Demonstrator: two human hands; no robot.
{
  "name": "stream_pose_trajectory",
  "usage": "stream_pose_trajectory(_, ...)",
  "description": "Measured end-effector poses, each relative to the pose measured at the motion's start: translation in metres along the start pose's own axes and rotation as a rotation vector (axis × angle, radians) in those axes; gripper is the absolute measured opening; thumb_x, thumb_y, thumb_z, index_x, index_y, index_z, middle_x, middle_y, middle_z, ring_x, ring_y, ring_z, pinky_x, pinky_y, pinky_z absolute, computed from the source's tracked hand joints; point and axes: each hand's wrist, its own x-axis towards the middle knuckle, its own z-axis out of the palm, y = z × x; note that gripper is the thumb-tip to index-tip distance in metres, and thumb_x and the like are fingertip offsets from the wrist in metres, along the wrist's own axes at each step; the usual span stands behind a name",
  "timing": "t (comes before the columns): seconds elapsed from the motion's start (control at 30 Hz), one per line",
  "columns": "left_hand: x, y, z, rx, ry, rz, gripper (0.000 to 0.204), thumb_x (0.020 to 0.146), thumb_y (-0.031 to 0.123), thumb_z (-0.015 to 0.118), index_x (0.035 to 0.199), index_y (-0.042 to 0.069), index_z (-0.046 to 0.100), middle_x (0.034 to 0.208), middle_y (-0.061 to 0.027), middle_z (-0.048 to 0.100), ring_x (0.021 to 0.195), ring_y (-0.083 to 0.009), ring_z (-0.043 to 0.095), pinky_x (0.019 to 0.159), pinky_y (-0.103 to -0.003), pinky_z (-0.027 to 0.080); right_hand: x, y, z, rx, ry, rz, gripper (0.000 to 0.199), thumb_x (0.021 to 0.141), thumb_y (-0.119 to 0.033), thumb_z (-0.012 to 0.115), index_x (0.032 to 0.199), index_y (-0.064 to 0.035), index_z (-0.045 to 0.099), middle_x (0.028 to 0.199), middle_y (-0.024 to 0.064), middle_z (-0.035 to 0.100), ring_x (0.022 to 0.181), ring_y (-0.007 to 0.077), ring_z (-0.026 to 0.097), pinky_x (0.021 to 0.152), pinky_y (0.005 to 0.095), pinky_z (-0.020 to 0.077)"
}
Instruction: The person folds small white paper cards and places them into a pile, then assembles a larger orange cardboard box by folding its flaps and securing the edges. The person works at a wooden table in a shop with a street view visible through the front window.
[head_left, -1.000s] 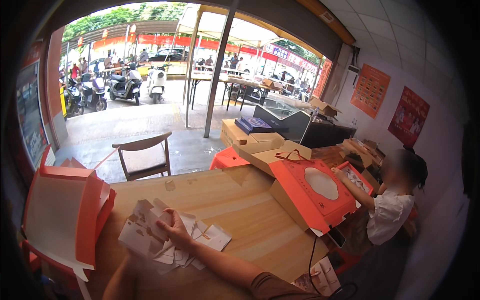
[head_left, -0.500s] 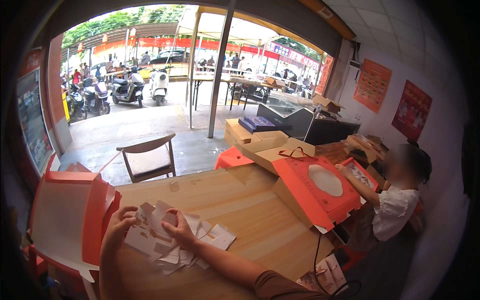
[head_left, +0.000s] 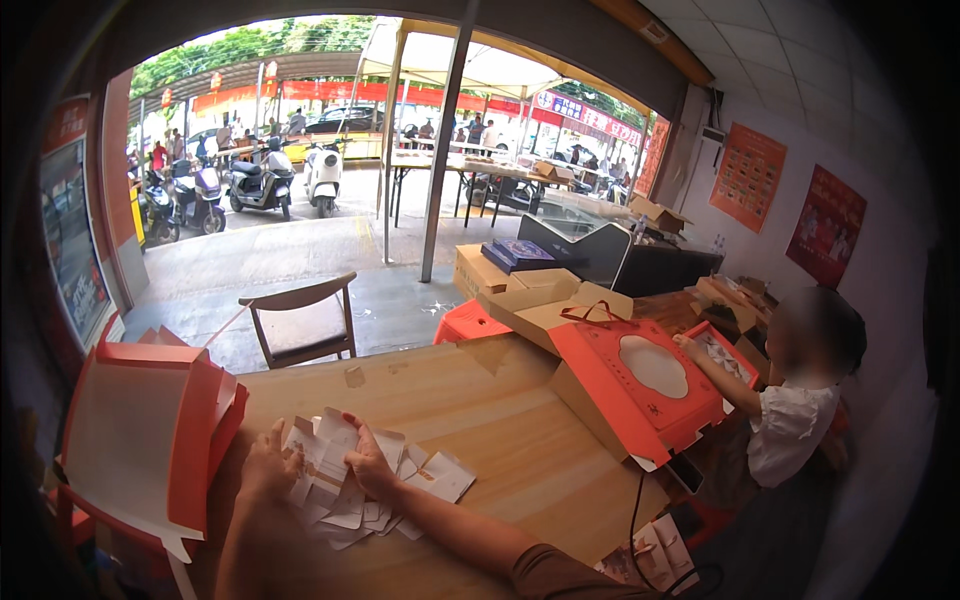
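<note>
Flat white pieces of card with brown print, cut and creased like unfolded small boxes, lie in a loose pile (head_left: 378, 515) on the wooden table. Above that pile, an upright white card piece (head_left: 325, 442) is between my two hands. My right hand (head_left: 370, 465) grips it at the right, thumb on the near face and fingers behind. On its left side my left hand (head_left: 268, 465) has bent fingers pressed to the edge; some of its fingertips are hidden by the card.
A large red-and-white carton (head_left: 135, 440) stands left of the table (head_left: 480, 390). At right, a red gift box (head_left: 640, 385) leans on brown cartons, and a person (head_left: 795, 420) sits beside it handling a red tray (head_left: 725, 355). A chair (head_left: 300, 320) stands beyond the table.
My left hand has come down and to the right, closer to my right hand, and its fingers have shifted along the card. The view has tilted slightly.
</note>
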Motion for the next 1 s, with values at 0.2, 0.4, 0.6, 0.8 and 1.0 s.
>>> stream_pose_trajectory(0.2,-0.002,0.01,0.036,-0.092,0.134,0.147,0.07,0.094,0.045,0.07,0.154,0.014,0.051,0.136,-0.021,0.057,0.126,-0.0402,0.056,0.108,-0.054,0.044,0.002,0.003,-0.002,0.081,0.001,-0.021,0.092,0.077,0.017,0.045,0.165,-0.0059,0.026,0.157,0.0178,0.042,0.145,0.0262,0.045,0.121,0.0362,0.0373)
stream_pose_trajectory(0.4,-0.011,0.022,0.026,-0.006,0.013,0.176,0.077,0.098,0.06,0.058,0.158,0.012,0.048,0.16,-0.0257,0.042,0.152,-0.0427,0.034,0.126,-0.054,0.022,-0.007,-0.022,0.019,0.189,0.056,0.032,0.089,0.079,0.012,0.053,0.164,-0.0038,0.029,0.158,0.0166,0.041,0.146,0.0269,0.043,0.123,0.0388,0.0349)
stream_pose_trajectory(0.6,-0.012,0.029,0.02,0.007,-0.056,0.13,0.082,0.097,0.067,0.056,0.16,0.015,0.046,0.167,-0.0254,0.035,0.158,-0.0407,0.026,0.129,-0.053,0.016,-0.003,-0.018,0.011,-0.507,0.268,-0.371,0.067,0.088,-0.009,0.068,0.152,-0.0047,0.05,0.164,0.0224,0.036,0.153,0.0362,0.037,0.126,0.0452,0.0299)
stream_pose_trajectory(0.8,-0.012,0.029,0.02,-0.006,-0.051,0.143,0.084,0.096,0.068,0.056,0.16,0.015,0.047,0.167,-0.0257,0.035,0.158,-0.0404,0.025,0.129,-0.053,0.015,-0.004,-0.072,0.019,-1.108,-0.088,-0.368,0.059,0.093,-0.023,0.072,0.146,-0.0037,0.056,0.161,0.0293,0.039,0.15,0.0446,0.039,0.124,0.049,0.0333)
stream_pose_trajectory(1.0,-0.015,0.028,0.017,-0.004,-0.048,0.148,0.086,0.094,0.07,0.057,0.16,0.015,0.048,0.167,-0.0255,0.035,0.158,-0.0402,0.025,0.129,-0.052,0.015,-0.014,-0.146,0.024,-1.45,-0.336,-0.196,0.062,0.095,-0.036,0.073,0.147,-0.005,0.055,0.156,0.0267,0.047,0.146,0.0429,0.045,0.121,0.0502,0.0381)
